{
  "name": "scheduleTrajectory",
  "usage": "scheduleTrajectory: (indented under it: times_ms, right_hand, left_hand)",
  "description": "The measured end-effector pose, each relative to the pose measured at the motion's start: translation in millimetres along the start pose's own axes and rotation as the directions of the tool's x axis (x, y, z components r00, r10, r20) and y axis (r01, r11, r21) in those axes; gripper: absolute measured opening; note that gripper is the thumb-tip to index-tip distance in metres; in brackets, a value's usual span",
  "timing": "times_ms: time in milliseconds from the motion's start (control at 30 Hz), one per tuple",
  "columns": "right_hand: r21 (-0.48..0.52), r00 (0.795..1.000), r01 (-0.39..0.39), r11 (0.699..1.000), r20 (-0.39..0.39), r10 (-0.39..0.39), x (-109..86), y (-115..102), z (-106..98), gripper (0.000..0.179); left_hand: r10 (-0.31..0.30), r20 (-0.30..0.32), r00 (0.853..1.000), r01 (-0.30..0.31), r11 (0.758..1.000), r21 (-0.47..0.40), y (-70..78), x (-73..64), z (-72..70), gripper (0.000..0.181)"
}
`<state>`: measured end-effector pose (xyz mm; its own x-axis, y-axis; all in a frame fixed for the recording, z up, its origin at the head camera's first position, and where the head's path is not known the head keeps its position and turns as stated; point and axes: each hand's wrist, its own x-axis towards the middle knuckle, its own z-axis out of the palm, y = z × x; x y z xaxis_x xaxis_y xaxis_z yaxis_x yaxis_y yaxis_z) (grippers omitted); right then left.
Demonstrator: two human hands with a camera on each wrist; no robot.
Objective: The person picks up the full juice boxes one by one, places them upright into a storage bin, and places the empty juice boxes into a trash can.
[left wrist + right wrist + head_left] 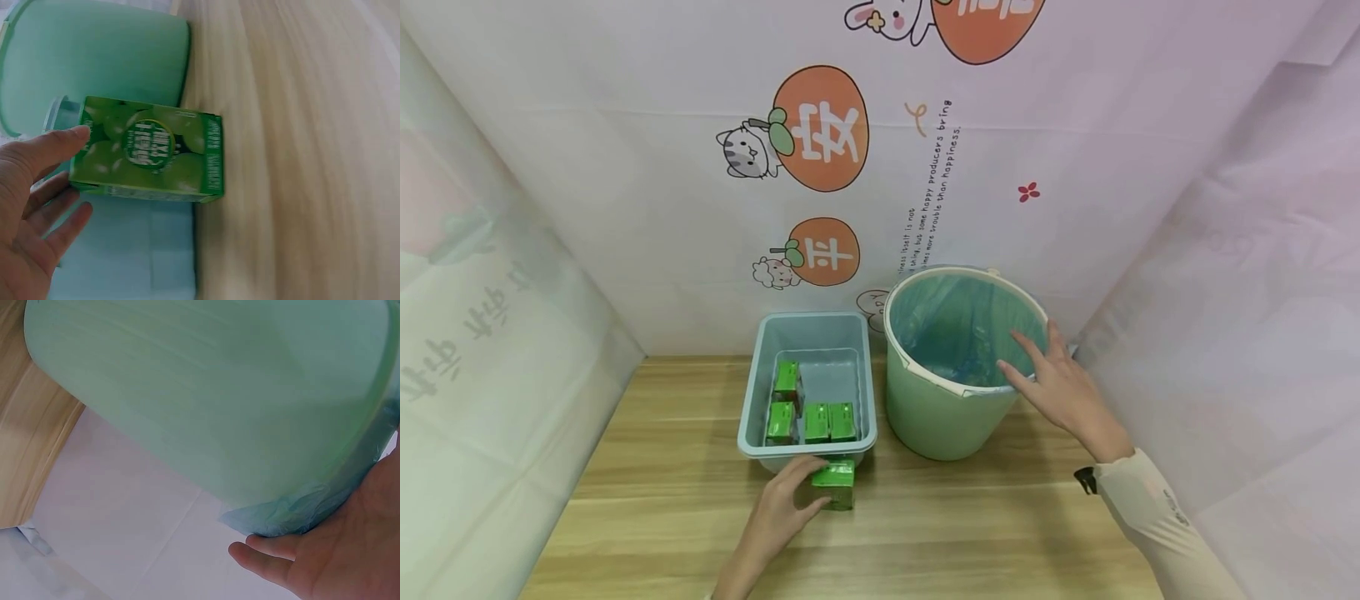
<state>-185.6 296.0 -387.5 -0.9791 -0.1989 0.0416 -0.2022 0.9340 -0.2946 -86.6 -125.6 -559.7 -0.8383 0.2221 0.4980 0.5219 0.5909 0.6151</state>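
My left hand [781,508] pinches the top end of a green juice carton [837,485] between thumb and fingers, just in front of the blue tub [741,429]. Printed round green fruit covers the carton's [147,147] face in the left wrist view. Several like cartons [829,422] stand inside the tub, towards its near and left sides. My right hand [1063,392] lies over the right rim of the green bin [943,429], its fingers spread and fairly straight. In the right wrist view, two fingers extend outside beside the bin's bluish plastic liner [294,509].
The tub and the bin stand side by side on a wooden table [925,542], against a white printed cloth [662,208] at the back. More pale cloth [1240,333] hangs at the right and left sides. A black band [1086,480] shows at the right wrist.
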Motion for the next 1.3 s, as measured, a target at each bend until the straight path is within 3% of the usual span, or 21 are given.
scheduleTrajectory:
  times_ms: [300, 567, 667, 1033, 1300]
  right_hand:
    - [0.007, 1.000, 0.002, 1.000, -0.007, -0.002, 0.5, -2.1, 0.6, 0.080]
    - [0.006, 1.000, -0.002, 1.000, 0.002, 0.002, 1.7, -3.5, 1.8, 0.082]
    - [0.010, 1.000, 0.002, 1.000, -0.003, -0.002, 1.6, -3.7, 2.3, 0.082]
    - [0.011, 1.000, 0.003, 1.000, 0.000, -0.003, 3.1, -5.2, 5.2, 0.085]
    - [0.022, 1.000, -0.019, 1.000, 0.014, 0.019, 4.2, -7.6, 5.7, 0.094]
  left_hand:
    - [0.000, -0.006, 1.000, 0.000, 1.000, -0.003, -7.7, -1.3, 7.4, 0.063]
    - [-0.002, 0.042, 0.999, 0.006, 0.996, -0.090, -7.9, -2.7, 7.7, 0.059]
    - [0.027, 0.044, 0.999, -0.023, 0.995, -0.098, -4.8, 0.3, 4.3, 0.061]
    - [0.180, -0.023, 0.983, -0.181, 0.979, -0.095, 26.4, 42.3, -32.7, 0.063]
    - [0.213, -0.050, 0.976, -0.218, 0.963, -0.156, 47.4, 72.7, -57.7, 0.063]
